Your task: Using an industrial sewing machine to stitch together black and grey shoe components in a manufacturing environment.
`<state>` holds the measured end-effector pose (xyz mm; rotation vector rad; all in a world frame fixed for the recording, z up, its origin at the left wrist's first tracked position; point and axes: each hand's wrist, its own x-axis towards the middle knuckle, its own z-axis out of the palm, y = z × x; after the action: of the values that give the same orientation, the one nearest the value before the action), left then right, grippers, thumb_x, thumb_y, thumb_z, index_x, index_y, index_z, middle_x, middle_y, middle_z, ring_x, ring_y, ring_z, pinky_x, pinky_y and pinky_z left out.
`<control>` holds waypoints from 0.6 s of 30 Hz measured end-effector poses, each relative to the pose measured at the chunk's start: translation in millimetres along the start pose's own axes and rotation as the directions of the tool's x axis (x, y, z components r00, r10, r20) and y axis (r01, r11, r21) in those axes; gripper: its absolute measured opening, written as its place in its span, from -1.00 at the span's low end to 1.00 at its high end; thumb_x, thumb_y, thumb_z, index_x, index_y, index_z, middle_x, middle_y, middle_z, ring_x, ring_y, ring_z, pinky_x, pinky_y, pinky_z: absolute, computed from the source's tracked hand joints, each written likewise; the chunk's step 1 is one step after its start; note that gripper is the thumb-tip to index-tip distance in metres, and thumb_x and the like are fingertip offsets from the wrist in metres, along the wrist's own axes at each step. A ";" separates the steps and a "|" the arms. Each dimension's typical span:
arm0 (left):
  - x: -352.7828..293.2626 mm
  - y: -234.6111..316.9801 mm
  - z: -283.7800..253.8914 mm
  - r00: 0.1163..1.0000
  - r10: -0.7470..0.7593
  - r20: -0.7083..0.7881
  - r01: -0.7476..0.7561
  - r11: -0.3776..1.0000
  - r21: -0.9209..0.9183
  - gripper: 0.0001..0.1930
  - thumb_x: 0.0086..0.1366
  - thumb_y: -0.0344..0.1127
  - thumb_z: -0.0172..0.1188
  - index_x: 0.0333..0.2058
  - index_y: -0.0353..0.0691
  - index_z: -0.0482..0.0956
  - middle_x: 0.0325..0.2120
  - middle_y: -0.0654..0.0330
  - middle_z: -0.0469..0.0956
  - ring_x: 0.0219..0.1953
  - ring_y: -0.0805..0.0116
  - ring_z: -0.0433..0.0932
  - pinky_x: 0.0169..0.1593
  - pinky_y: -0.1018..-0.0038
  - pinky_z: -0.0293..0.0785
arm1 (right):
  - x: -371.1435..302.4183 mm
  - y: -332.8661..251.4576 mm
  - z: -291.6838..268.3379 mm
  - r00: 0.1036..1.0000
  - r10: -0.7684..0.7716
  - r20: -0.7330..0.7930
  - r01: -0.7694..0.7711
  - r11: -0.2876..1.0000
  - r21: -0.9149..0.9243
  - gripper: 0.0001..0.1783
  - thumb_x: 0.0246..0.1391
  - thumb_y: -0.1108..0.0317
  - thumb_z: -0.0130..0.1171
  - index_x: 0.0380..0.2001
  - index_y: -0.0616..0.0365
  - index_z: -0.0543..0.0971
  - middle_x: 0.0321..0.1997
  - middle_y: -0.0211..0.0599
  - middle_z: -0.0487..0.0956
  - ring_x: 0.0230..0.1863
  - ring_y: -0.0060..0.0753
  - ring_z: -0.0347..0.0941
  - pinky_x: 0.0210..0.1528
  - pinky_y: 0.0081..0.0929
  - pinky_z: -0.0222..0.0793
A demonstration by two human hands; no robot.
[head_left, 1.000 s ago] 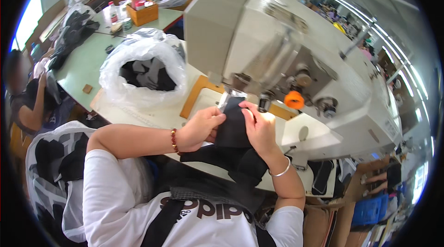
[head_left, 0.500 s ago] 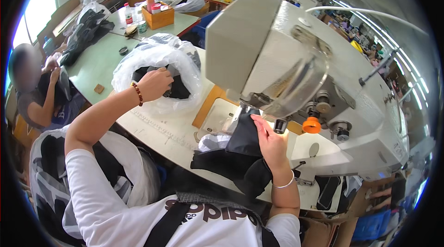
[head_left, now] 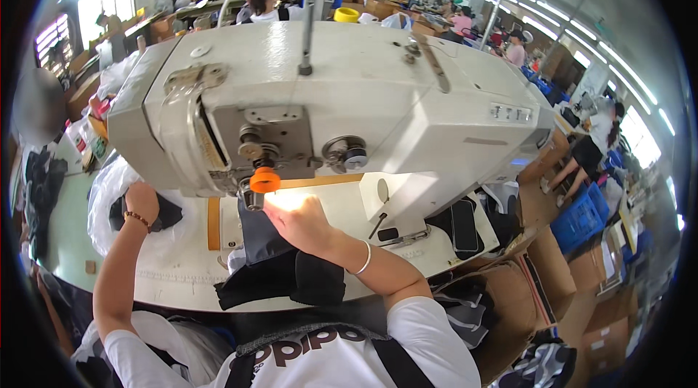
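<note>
Pale sewing machine (head_left: 407,119) fills the middle, with an orange knob (head_left: 265,180) on its head. Just below that knob my right hand (head_left: 304,224), with a bracelet on its wrist, is closed at the edge of a dark fabric piece (head_left: 263,234). Black fabric (head_left: 291,279) from the same work droops toward the table's near edge. At the left, my left hand (head_left: 142,201), wearing a beaded bracelet, reaches into the mouth of a white plastic bag (head_left: 102,202). Its fingers look curled and their tips are hidden. Dark cut pieces (head_left: 169,215) lie in the bag beside it.
A black phone (head_left: 465,228) lies right of the machine. Cardboard boxes (head_left: 509,293) and a blue crate (head_left: 582,217) stand to the right. The green table (head_left: 73,242) adjoins at left, with a small brown block (head_left: 90,266). Several people work farther off.
My view has swung right, so the machine now spans the middle. The left hand remains at the bag and the right hand at the fabric beneath the machine head.
</note>
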<state>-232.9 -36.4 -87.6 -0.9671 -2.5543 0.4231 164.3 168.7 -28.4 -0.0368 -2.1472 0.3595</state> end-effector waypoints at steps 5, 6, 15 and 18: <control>-8.3 -15.6 10.6 0.993 0.099 -0.067 -0.095 0.993 0.071 -0.84 0.31 -0.43 0.16 -0.32 -0.17 0.75 -0.29 0.05 0.72 -0.14 0.11 0.71 -0.07 0.27 0.65 | -3.2 3.1 1.8 1.000 -0.003 0.009 0.003 1.000 -0.001 -0.83 0.19 0.40 0.31 -0.15 0.04 0.73 -0.53 -0.23 0.63 -0.55 -0.16 0.59 -0.52 -0.27 0.46; -14.9 -19.6 6.3 0.993 0.063 -0.101 -0.063 0.998 0.005 -0.84 0.30 -0.44 0.15 -0.33 -0.17 0.73 -0.30 0.04 0.71 -0.15 0.10 0.71 -0.09 0.26 0.65 | -3.4 3.3 1.8 1.000 -0.013 0.009 0.013 1.000 -0.001 -0.83 0.19 0.40 0.31 -0.15 0.04 0.73 -0.53 -0.23 0.63 -0.55 -0.17 0.59 -0.52 -0.27 0.46; -93.1 -54.2 -105.6 0.906 -0.082 -0.416 -0.154 0.851 -0.502 -0.91 0.38 -0.52 0.08 -0.23 -0.38 0.56 -0.33 -0.12 0.62 -0.24 -0.20 0.61 -0.13 0.10 0.54 | 1.7 -1.9 0.8 1.000 -0.012 -0.004 0.012 1.000 -0.009 -0.92 0.11 0.45 0.29 -0.39 0.14 0.56 -0.57 -0.18 0.53 -0.54 -0.05 0.54 -0.49 -0.18 0.42; -110.4 -42.7 -139.6 0.852 -0.215 -0.477 -0.194 0.717 -0.669 -0.92 0.43 -0.54 0.09 -0.16 -0.43 0.51 -0.37 -0.05 0.60 -0.33 -0.07 0.60 -0.16 0.27 0.53 | 1.7 -0.5 0.8 1.000 -0.026 0.011 0.027 0.997 -0.071 -0.84 0.18 0.41 0.29 -0.16 0.05 0.70 -0.53 -0.25 0.62 -0.54 -0.18 0.60 -0.51 -0.26 0.47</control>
<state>-118.7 -122.1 26.8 -1.0985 -2.1710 -0.8096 162.6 168.3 -27.3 -0.0471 -2.1681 0.2683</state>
